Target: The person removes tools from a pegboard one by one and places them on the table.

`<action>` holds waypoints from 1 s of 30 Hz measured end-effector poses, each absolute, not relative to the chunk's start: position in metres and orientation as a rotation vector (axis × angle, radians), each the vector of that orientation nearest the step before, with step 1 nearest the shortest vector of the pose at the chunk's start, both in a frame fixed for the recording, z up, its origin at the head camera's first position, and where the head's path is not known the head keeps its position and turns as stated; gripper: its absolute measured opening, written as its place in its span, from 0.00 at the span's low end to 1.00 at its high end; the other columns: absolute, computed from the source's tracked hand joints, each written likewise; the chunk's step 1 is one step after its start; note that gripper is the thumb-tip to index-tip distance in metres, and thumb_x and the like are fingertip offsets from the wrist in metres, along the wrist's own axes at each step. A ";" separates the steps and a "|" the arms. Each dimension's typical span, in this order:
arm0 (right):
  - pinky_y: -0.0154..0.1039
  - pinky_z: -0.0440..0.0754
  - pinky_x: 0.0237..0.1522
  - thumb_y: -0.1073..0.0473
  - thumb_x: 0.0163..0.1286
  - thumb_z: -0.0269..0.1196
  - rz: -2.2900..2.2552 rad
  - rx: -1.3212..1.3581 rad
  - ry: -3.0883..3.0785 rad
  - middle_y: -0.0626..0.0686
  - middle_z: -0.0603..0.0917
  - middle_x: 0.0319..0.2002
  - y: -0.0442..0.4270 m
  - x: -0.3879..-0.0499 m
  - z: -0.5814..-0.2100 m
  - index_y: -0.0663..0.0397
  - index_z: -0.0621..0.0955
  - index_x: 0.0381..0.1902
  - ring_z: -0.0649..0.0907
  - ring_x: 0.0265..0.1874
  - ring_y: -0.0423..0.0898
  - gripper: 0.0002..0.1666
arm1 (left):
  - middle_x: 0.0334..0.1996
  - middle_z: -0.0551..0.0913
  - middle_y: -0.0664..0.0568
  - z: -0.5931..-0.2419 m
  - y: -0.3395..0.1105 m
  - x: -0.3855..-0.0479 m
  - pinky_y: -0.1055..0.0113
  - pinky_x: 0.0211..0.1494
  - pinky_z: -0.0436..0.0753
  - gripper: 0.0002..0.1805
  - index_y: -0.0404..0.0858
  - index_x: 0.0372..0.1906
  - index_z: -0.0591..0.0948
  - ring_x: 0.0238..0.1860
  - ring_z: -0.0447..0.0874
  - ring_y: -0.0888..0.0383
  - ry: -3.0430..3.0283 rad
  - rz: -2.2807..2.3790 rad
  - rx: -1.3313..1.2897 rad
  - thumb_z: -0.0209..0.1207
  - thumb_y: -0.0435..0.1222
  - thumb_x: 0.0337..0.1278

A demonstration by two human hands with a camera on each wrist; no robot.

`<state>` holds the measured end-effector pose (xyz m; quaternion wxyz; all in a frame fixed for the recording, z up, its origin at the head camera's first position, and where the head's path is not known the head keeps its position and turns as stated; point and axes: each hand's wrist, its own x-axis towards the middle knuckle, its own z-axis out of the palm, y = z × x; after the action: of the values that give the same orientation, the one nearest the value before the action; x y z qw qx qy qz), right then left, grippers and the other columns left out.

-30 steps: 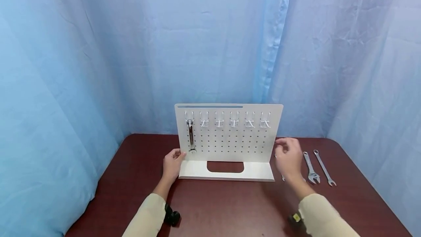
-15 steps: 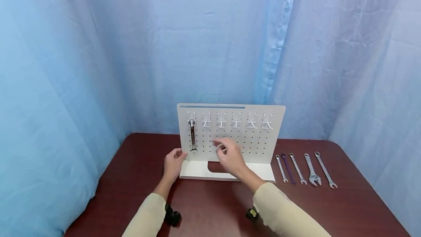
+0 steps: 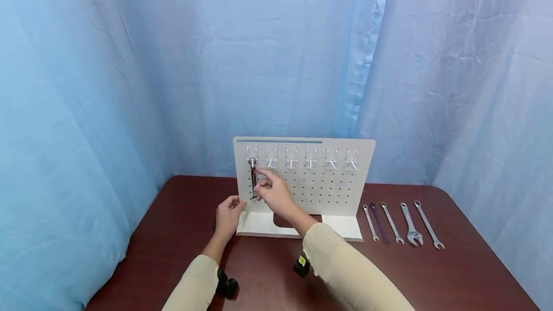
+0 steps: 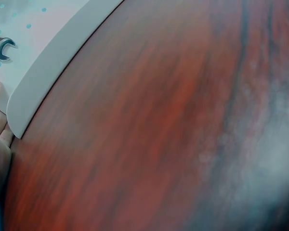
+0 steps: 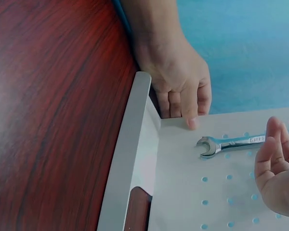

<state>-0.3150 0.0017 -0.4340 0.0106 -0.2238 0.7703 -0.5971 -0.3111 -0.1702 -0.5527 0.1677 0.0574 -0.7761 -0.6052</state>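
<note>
In the head view, a white pegboard stand (image 3: pixel 311 191) stands upright on the table. A combination wrench (image 3: pixel 253 181) hangs from its leftmost hook, open end down; letters show on its shank in the right wrist view. My left hand (image 3: pixel 229 215) grips the board's lower left edge, thumb on the front face and fingers behind, as the right wrist view shows. My right hand (image 3: pixel 276 198) is in front of the board beside the hanging wrench, index finger extended and other fingers loosely bent. Its fingers (image 5: pixel 274 154) overlap the wrench's shank in the right wrist view; contact is unclear.
Several white hooks (image 3: pixel 311 163) line the board's top to the right of the wrench. On the table's right side lie several wrenches in a row, among them a purple wrench (image 3: pixel 380 223) and an adjustable wrench (image 3: pixel 412 224). Blue curtains (image 3: pixel 276 61) surround the table.
My right hand has moved left from above the wrenches on the table, across the board, to the hanging wrench. The left hand keeps its grip on the board's edge.
</note>
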 end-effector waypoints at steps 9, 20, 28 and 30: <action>0.34 0.78 0.26 0.71 0.67 0.57 -1.899 -0.632 2.314 0.59 0.84 0.33 -0.011 -0.322 -0.429 0.65 0.73 0.64 0.85 0.27 0.55 0.26 | 0.40 0.86 0.44 -0.549 -0.170 -0.310 0.65 0.40 0.82 0.09 0.34 0.46 0.85 0.43 0.87 0.49 -2.176 -1.723 0.139 0.65 0.33 0.66; 0.35 0.74 0.28 0.60 0.75 0.61 -1.818 -0.629 2.422 0.63 0.82 0.30 -0.012 -0.316 -0.438 0.63 0.84 0.40 0.82 0.30 0.58 0.10 | 0.41 0.85 0.45 -0.548 -0.166 -0.308 0.58 0.46 0.81 0.10 0.34 0.47 0.85 0.47 0.84 0.49 -2.220 -1.687 0.180 0.65 0.34 0.66; 0.38 0.80 0.36 0.60 0.74 0.63 -1.842 -0.567 2.499 0.51 0.85 0.36 -0.014 -0.308 -0.441 0.62 0.86 0.41 0.79 0.35 0.43 0.10 | 0.41 0.85 0.44 -0.551 -0.170 -0.311 0.56 0.47 0.82 0.12 0.33 0.48 0.85 0.48 0.85 0.48 -2.193 -1.697 0.162 0.66 0.36 0.65; 0.37 0.80 0.32 0.60 0.74 0.62 -1.856 -0.568 2.466 0.51 0.84 0.35 -0.014 -0.304 -0.441 0.62 0.86 0.41 0.80 0.33 0.47 0.10 | 0.40 0.85 0.44 -0.553 -0.170 -0.310 0.56 0.48 0.82 0.12 0.33 0.48 0.85 0.48 0.85 0.49 -2.194 -1.692 0.172 0.67 0.35 0.64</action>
<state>-0.3036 -0.0138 -0.4410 0.0016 -0.1811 0.7858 -0.5914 -0.3101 -0.1704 -0.5526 0.1818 0.0608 -0.7772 -0.5993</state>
